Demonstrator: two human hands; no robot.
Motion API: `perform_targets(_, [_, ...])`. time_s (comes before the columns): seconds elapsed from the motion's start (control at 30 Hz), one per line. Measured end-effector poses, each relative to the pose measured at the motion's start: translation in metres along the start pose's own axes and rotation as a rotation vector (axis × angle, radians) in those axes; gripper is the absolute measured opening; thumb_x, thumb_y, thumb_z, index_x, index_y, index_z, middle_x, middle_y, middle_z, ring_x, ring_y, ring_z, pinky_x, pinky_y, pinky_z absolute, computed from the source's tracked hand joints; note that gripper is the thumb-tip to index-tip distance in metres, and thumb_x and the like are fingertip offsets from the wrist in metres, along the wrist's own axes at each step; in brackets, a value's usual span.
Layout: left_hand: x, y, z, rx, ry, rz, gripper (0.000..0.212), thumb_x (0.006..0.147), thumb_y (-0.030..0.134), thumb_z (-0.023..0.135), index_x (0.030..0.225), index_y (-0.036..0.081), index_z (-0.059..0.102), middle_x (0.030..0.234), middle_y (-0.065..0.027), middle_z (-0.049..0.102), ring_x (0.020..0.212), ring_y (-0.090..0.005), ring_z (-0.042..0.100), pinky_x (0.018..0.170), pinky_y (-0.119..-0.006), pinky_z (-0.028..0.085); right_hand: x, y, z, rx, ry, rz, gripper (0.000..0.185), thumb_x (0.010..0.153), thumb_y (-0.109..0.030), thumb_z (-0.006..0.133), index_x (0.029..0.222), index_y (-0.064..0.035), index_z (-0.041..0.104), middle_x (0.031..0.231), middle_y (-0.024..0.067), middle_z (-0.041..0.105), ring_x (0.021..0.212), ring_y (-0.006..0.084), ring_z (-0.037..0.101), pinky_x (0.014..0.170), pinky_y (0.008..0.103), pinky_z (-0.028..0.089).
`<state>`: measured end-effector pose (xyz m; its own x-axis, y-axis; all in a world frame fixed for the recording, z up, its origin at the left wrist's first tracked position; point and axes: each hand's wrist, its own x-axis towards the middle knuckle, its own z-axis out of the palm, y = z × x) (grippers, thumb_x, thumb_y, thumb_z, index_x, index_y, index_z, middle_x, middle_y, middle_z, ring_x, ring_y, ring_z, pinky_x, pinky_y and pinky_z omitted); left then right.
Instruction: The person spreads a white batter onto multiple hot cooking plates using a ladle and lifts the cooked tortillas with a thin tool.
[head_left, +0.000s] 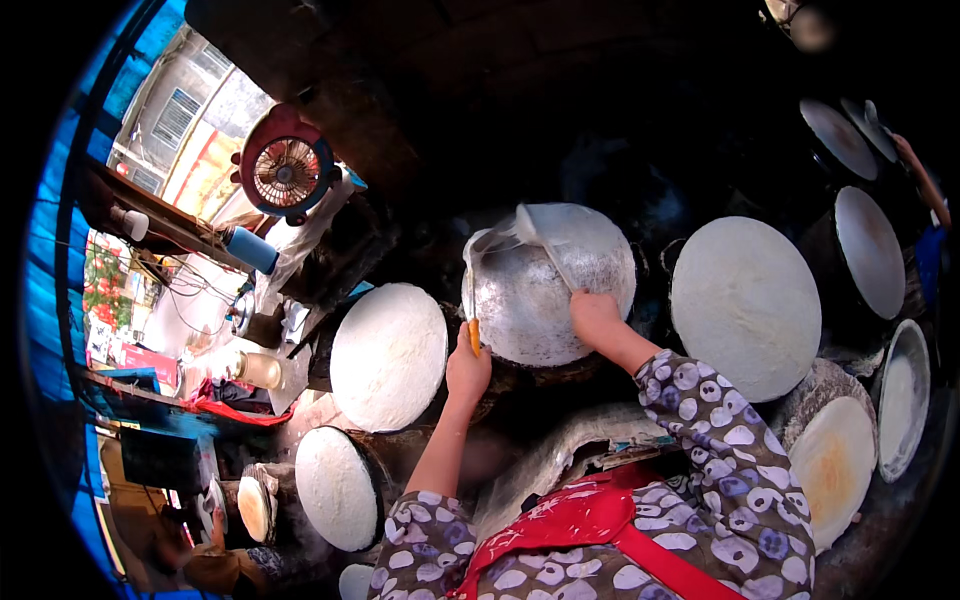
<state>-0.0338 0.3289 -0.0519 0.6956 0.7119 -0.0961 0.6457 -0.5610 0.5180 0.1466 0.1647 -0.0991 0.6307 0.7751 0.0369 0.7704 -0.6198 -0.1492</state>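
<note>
A round metal pan (551, 315) with a whitish, streaked surface lies before me. My left hand (469, 371) grips the orange handle of a long thin metal utensil (470, 285), whose far end is at the pan's left edge. In my right hand (598, 319) is the handle of a ladle (527, 225), its bowl over the pan's far part. A blurred pale strand or smear stretches between the two tools. To the left sits a pan of white batter or flatbread (388, 357); a larger white round (745, 309) lies to the right.
More white rounds (336, 487) and a browned flatbread (832, 472) lie around me. A fan (285, 172) and a jar (257, 369) are at the left. Another person's arm (922, 180) reaches in at the far right; another person (225, 559) is at the lower left.
</note>
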Motion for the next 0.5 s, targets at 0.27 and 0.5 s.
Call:
perform_targets(0.27, [-0.016, -0.019, -0.015, -0.233, -0.049, -0.024, 0.06, 0.081, 0.011, 0.063, 0.133, -0.004, 0.037, 0.127, -0.0192, 0.051, 0.118, -0.0269, 0.05, 0.098, -0.033, 0.037, 0.027, 0.058, -0.001, 0.035, -0.036, 0.064, 0.019, 0.074, -0.009, 0.058, 0.09, 0.0011, 0.058, 0.071, 0.0128, 0.067, 0.066, 0.0252, 0.067, 0.054, 0.035, 0.051])
perform_targets(0.5, [-0.028, -0.052, -0.016, -0.419, -0.053, -0.047, 0.061, 0.081, 0.014, 0.063, 0.134, -0.003, 0.037, 0.126, -0.0213, 0.051, 0.118, -0.0285, 0.05, 0.098, -0.034, 0.037, 0.022, 0.032, -0.016, 0.056, 0.0, -0.082, 0.017, 0.074, -0.009, 0.056, 0.087, 0.0026, 0.059, 0.069, 0.0154, 0.065, 0.066, 0.0292, 0.066, 0.055, 0.0384, 0.051])
